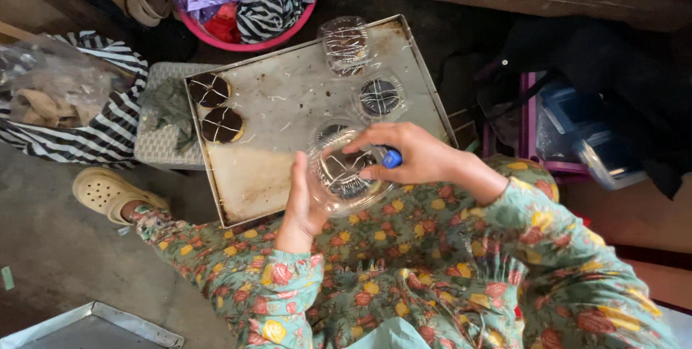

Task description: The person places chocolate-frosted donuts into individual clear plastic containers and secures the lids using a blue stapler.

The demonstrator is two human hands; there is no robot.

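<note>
Left hand [299, 208] fingers grip the clear container [346, 172] holding a chocolate pastry; right hand [414, 154] fingers press its lid. Container sits at 5 o'clock of baking tray [288, 96].

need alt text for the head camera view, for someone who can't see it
Seen from above, a person's left hand and right hand hold a clear plastic container with a chocolate-topped pastry inside, over a worn metal tray. The tray carries two uncovered pastries and two more packed containers.
</note>
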